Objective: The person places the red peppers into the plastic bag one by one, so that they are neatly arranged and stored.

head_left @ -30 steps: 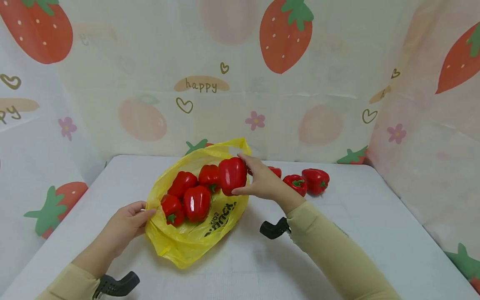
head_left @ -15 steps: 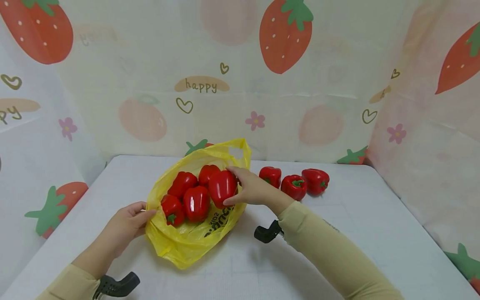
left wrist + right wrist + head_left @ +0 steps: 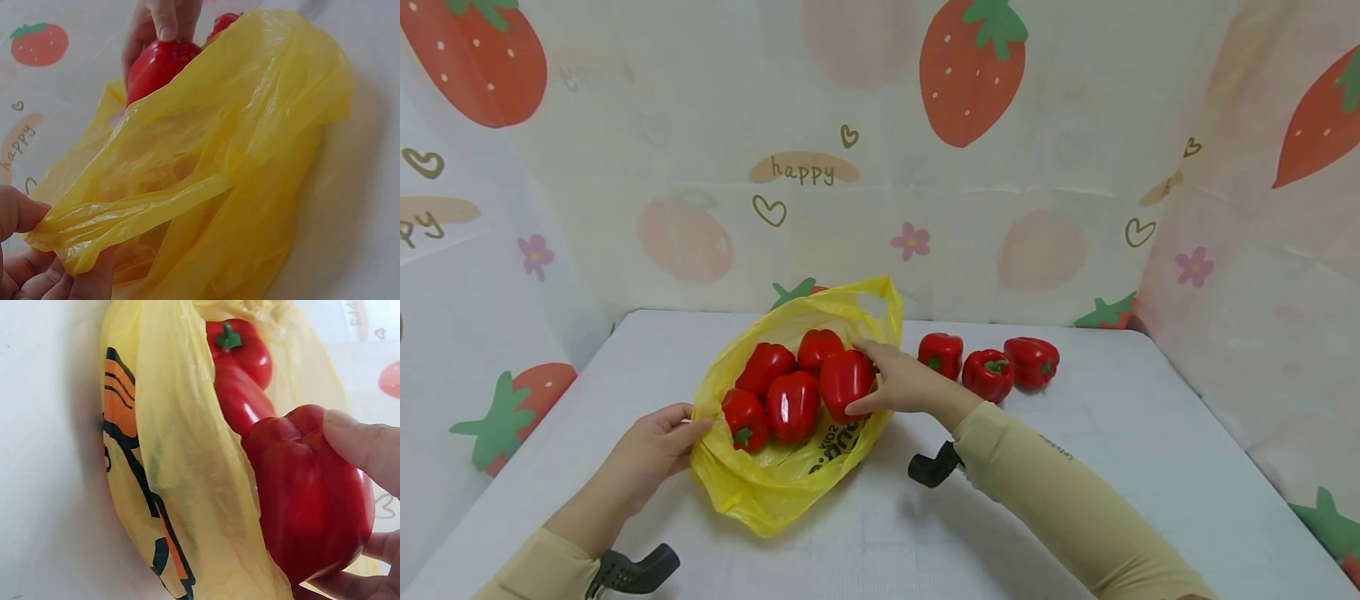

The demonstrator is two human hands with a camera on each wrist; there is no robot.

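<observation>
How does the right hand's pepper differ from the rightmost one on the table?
The right hand grips the held pepper; the rightmost pepper lies untouched on the table. The held pepper is at the mouth of the bag; the rightmost pepper is outside. The rightmost pepper shows a stem; the held pepper shows none. Both are glossy red.

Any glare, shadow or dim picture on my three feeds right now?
Head: white glare on the middle bagged pepper, soft shadow on the table. Left wrist: noticeably dimmer, shiny creases on the yellow bag. Right wrist: brighter, softer sheen on the held pepper.
</observation>
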